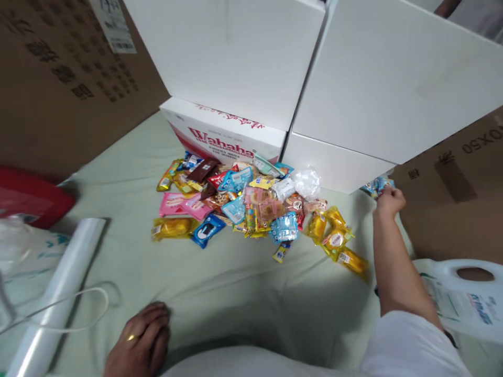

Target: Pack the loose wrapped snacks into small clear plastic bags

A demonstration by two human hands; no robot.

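My right hand [388, 202] pinches a blue packet [384, 184] toward the sheet [212, 283]'s far right corner; my left hand [140, 337] curls, its grip I cannot tell.

Glossy plastic packs [261, 201] lie on matt, creased cloth [220, 283]. At eight o'clock shines a plastic roll [70, 275]; at ten stands matt cardboard [58, 110].

Floor area: covered by a pale green cloth [220, 293], creased in places. Rear: two large white panels [228, 57] side by side, a narrow dark seam between them; a white carton [231, 136] with red lettering (reads "Wahaha") sits beneath the left one. Sides: a brown cardboard sheet or box [43, 115] at left, another brown cardboard piece [459, 193] at right. Light: soft-edged, with shadows on the near cloth.
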